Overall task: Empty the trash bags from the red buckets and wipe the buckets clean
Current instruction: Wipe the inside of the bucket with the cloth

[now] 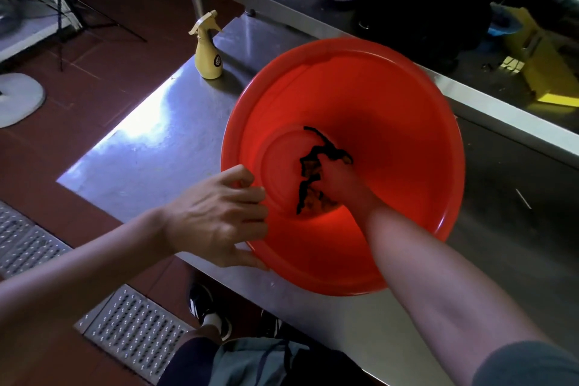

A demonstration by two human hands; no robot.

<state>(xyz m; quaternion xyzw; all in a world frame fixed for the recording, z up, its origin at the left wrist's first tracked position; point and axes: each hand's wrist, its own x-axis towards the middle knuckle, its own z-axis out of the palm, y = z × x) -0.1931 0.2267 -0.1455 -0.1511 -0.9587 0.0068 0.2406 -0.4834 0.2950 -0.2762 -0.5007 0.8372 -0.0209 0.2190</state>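
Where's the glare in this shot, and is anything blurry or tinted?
Head view: bright glare on the steel table left of the red bucket; the right hand inside it is tinted red, with the dark cloth; wide-angle edges bend; far shelf soft.
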